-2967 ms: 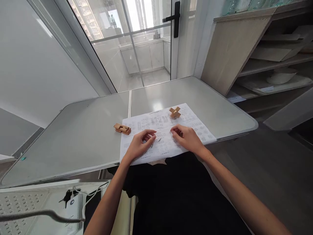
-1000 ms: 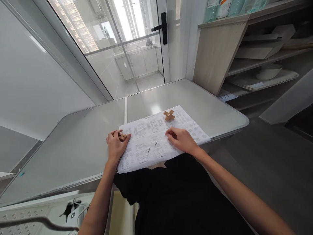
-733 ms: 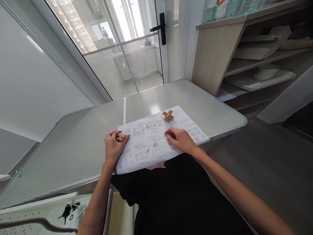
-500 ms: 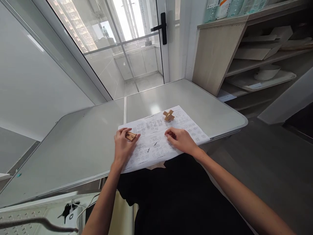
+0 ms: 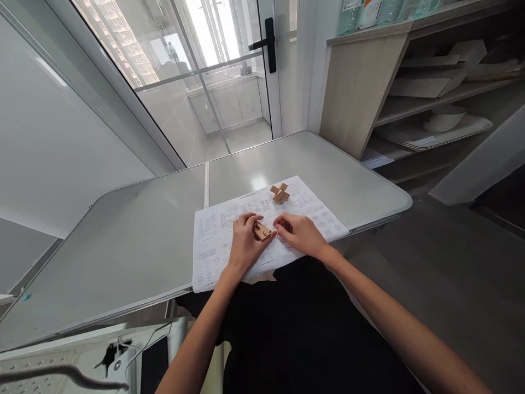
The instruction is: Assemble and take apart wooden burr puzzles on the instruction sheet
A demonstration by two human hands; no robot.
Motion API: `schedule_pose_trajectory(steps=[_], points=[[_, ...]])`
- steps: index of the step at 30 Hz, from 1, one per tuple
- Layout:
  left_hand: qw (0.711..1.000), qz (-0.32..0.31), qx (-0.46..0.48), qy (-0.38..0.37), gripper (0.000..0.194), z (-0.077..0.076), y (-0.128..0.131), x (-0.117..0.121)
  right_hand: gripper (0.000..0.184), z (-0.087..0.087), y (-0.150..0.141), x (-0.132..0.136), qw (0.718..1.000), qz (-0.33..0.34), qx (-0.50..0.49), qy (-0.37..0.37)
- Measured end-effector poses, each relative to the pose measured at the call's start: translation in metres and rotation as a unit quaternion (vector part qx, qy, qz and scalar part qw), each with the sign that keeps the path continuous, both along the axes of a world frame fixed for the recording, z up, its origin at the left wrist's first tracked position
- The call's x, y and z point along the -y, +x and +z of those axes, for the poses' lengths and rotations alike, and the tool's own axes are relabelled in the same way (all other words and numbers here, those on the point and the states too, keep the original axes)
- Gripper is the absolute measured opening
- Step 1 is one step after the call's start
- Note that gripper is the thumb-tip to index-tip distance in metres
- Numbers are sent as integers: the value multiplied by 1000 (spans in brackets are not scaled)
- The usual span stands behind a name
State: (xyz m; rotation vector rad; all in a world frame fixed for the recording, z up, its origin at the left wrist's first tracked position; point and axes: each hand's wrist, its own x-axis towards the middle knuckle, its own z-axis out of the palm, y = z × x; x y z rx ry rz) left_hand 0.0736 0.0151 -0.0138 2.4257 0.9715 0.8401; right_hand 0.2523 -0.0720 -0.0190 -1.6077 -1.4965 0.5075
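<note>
My left hand [image 5: 245,241] is closed around a small block of light wooden puzzle pieces [image 5: 262,231], which has dark notches and marks on its face. Close beside it, my right hand [image 5: 301,234] has its thumb and fingers pinched together over the printed sheet; what they hold, if anything, is hidden. Under both hands lies the white sheet [image 5: 213,249], covered in small line diagrams. A cross-shaped wooden burr puzzle [image 5: 279,192] rests near the sheet's far edge, beyond my right hand.
The sheet lies at the near edge of a grey table [image 5: 143,241]. A glass door with a black handle [image 5: 268,45] stands behind it. To the right is a wooden shelf [image 5: 361,93] with bottles and trays. Keys and a cable lie on a white surface at lower left.
My left hand has moved right with the wooden block, from the sheet's left side to just beside my right hand. My right hand and the cross-shaped puzzle stay about where they were.
</note>
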Motion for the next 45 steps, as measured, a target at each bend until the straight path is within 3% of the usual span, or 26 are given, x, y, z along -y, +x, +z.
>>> schedule_pose_trajectory(steps=[6,12,17,25,36,45], points=[[1000,-6,-14,11,46,-6,0,-3,11,-1,-1,-1,1000,-1,1,3],[999,-20,-11,-23,61,-5,-9,-1,10,0,0,-3,1000,0,13,-12],[999,-32,-18,-35,69,-1,-21,2,13,9,0,-3,999,16,17,-39],[999,-17,-20,-41,67,-1,-30,0,27,28,-21,-10,995,34,50,-83],[1000,-11,-4,-22,74,-6,-32,1,39,34,-41,-29,977,46,152,-142],[1000,3,11,-10,79,-8,-34,0,21,42,-58,-39,954,79,243,-154]])
